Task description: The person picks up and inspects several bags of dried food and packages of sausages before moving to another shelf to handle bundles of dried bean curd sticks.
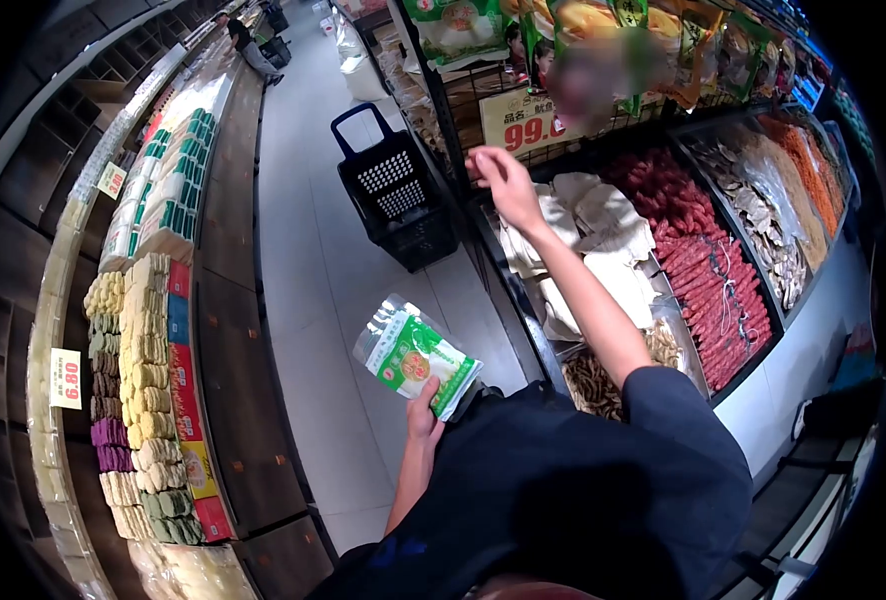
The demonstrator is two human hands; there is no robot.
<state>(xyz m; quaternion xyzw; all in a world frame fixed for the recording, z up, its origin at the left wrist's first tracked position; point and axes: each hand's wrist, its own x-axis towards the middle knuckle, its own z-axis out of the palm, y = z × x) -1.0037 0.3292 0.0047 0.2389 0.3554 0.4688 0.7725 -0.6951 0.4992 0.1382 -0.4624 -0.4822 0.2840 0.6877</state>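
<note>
One green-and-white packet (pixel 418 352) was in the left hand (pixel 424 412), fingers clamped on its near edge — seemingly a holding step, the next move calling for steady grip; the right hand (pixel 509 190), fingers loosely apart, hung near the price sign (pixel 518 118).

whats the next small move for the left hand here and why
Probably move the left hand, holding the green-and-white plastic packet, toward the black plastic shopping basket: the packet is already in its grasp, and the basket stands nearby on the pale tiled floor.
</note>
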